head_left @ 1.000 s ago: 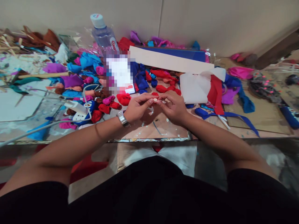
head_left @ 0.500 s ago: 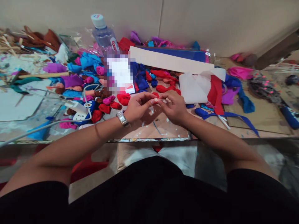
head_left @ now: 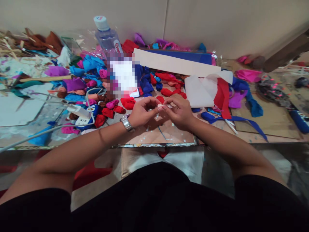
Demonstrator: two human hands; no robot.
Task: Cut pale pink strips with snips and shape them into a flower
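My left hand [head_left: 145,111] and my right hand [head_left: 177,110] meet over the near edge of the table. Both are pinched, thumbs against fingertips, on one small pale, thin piece [head_left: 166,105] that stretches between them. It looks like a scrap of paper or thread, but it is too small to name. Just beyond the fingertips lies a red rolled cloth bundle [head_left: 160,99]. Another red bundle [head_left: 127,103] lies beside my left hand. Near my right hand rests a white paper sheet [head_left: 198,91] with a red strip [head_left: 223,96] on it.
A clear bottle [head_left: 108,40] stands at the back, behind a blurred-out bright screen [head_left: 124,75]. Left of my hands, a white cable [head_left: 48,130] runs to a power strip [head_left: 83,120] among coloured cloth bundles. A blue ribbon [head_left: 241,120] lies at the right.
My fingertips have drawn slightly nearer each other and turned a little around the pale piece. The red bundle behind them shows more clearly now. Everything else stays in place.
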